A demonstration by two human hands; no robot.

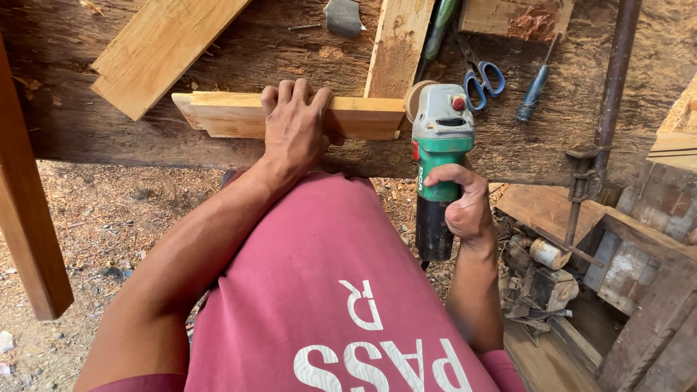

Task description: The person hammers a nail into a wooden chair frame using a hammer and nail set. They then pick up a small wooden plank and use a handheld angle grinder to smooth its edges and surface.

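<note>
My left hand presses flat on a short light wooden board that lies across the edge of a rough, dusty workbench. My right hand grips the green and black body of an angle grinder. The grinder's round sanding disc sits against the right end of the board. My red shirt fills the lower middle of the view.
On the bench lie a wide plank, an upright plank, blue-handled scissors, a blue screwdriver and a metal scraper. A rusty clamp bar stands at right. Below are sawdust ground, an old motor and a wooden post.
</note>
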